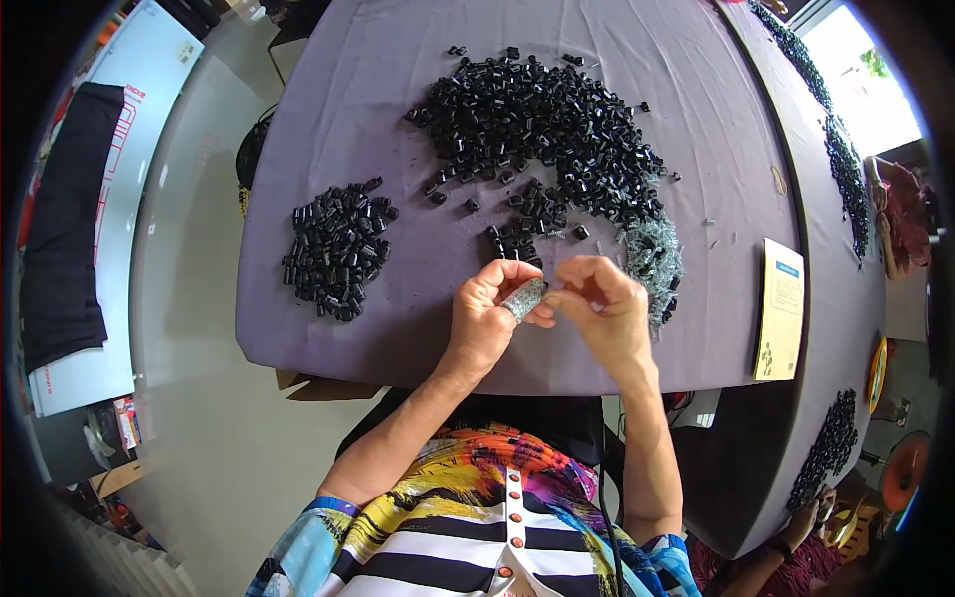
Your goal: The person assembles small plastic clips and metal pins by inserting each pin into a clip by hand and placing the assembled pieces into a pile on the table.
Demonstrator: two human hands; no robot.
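Both my hands meet above the near part of the cloth-covered table (pixel 418 343). My left hand (pixel 483 313) is closed, its fingers curled around a small black plastic piece (pixel 544 287) that is mostly hidden. A speckled grey sleeve or wrap (pixel 524 298) lies along its thumb; I cannot tell which. My right hand (pixel 605 303) pinches at the same spot, and whatever sits between its fingertips is too small to make out. Just beyond the hands is a loose cluster of black plastic pieces (pixel 537 209). Clear plastic slivers (pixel 652 261) are heaped beside my right hand.
A large heap of black pieces (pixel 527 109) spreads across the far middle, a smaller heap (pixel 338 249) at the left. A yellow booklet (pixel 780 313) lies near the right edge. On the adjoining table are more black pieces (pixel 826 453), beside another person's hand (pixel 804 519).
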